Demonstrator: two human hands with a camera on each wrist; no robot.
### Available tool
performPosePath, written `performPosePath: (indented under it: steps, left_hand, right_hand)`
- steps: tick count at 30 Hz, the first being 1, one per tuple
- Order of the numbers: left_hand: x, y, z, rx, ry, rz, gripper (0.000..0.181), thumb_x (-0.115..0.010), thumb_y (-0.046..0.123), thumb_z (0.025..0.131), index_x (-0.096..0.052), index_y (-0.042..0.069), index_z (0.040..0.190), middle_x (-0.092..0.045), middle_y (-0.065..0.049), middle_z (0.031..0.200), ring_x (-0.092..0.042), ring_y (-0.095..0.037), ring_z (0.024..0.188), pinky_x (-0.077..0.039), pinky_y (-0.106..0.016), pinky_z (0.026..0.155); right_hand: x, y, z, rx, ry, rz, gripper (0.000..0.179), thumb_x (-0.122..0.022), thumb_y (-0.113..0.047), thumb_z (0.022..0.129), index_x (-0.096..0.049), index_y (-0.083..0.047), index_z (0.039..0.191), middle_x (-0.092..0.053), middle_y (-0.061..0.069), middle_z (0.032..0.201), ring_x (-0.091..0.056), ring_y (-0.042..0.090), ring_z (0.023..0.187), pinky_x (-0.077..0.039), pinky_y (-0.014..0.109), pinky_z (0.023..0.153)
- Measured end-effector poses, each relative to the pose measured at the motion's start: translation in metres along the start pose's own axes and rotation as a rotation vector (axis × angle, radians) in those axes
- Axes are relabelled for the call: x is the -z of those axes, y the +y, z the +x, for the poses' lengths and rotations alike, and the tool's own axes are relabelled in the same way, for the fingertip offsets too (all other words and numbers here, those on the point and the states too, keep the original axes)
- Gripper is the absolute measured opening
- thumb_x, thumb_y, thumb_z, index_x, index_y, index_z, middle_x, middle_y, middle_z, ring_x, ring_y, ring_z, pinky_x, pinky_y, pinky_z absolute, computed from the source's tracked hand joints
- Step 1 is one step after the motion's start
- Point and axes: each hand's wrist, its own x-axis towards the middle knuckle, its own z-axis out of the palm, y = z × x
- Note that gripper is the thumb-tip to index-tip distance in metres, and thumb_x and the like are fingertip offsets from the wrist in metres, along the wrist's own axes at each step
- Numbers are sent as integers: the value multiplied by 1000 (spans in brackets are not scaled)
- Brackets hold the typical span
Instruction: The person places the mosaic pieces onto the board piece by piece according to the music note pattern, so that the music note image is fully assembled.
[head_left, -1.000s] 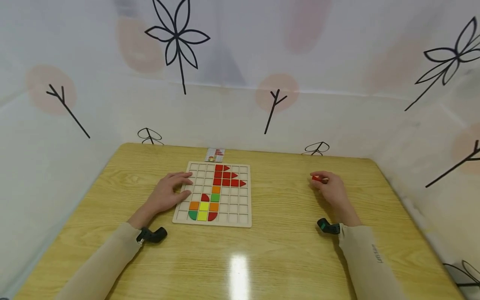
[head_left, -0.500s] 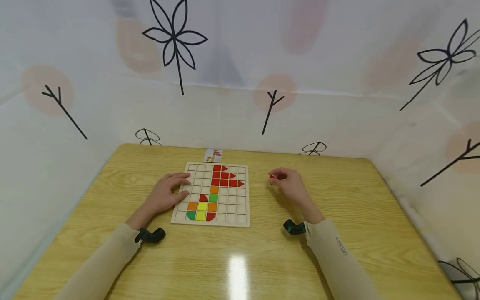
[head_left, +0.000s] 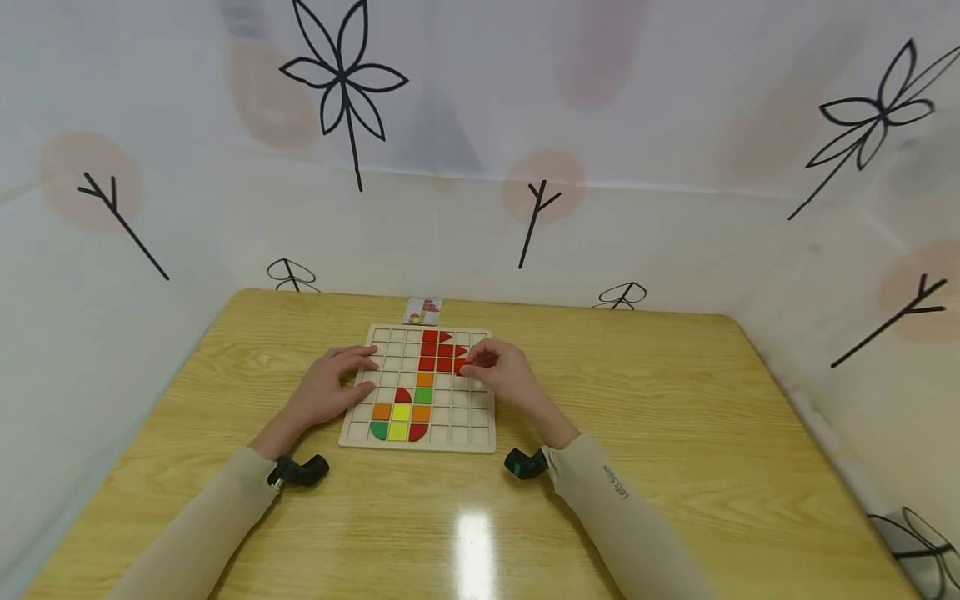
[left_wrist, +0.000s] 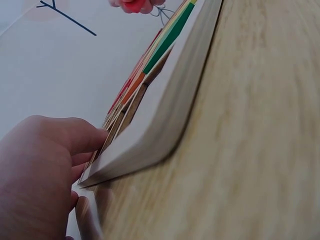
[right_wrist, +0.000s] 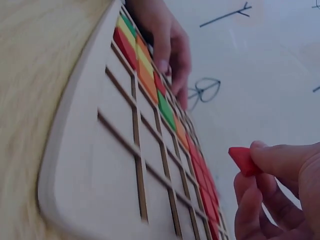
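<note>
A wooden grid board (head_left: 461, 417) lies on the table with coloured tiles set in its squares. Red squares and triangles (head_left: 427, 350) make up its upper rows, with orange, green, yellow and rounded red pieces below. My left hand (head_left: 327, 390) rests over the board's left edge, fingers spread and relaxed. Above the right side of the grid, my right hand (head_left: 510, 379) pinches a small red tile (right_wrist: 244, 161) between thumb and fingertips. In the right wrist view this tile has a pointed corner and hangs apart from the board. The hand covers the right ends of the red rows in the head view.
A small printed card (head_left: 422, 311) with a coloured pattern lies just behind the board. The wooden table (head_left: 637, 383) ends at a patterned cloth backdrop (head_left: 465, 225). Black wrist cameras (head_left: 527, 463) stick out from both sleeves.
My right hand has swept left from the table's right side to over the board, carrying the red tile. The left hand stays on the board's edge.
</note>
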Motion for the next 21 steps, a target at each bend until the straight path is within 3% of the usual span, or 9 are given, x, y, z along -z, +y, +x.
performPosePath:
  steps: [7, 21]
  left_hand:
    - [-2, -2, -3, -8, 4, 0, 29, -72, 25, 92, -71, 12, 118, -53, -5, 146, -44, -32, 133, -34, -57, 108]
    - [0, -1, 0, 5, 7, -6, 28, -73, 24, 91, -71, 12, 117, -54, -4, 145, -43, -31, 135, -33, -57, 108]
  right_hand:
    - [-27, -8, 5, 39, -109, 31, 14, -70, -9, 94, -73, -4, 107, -69, 4, 103, -63, 17, 84, -54, 28, 74]
    - [-71, -22, 17, 84, -136, -77, 12, -72, -13, 93, -78, -13, 103, -70, -3, 104, -63, 11, 90, -53, 25, 77]
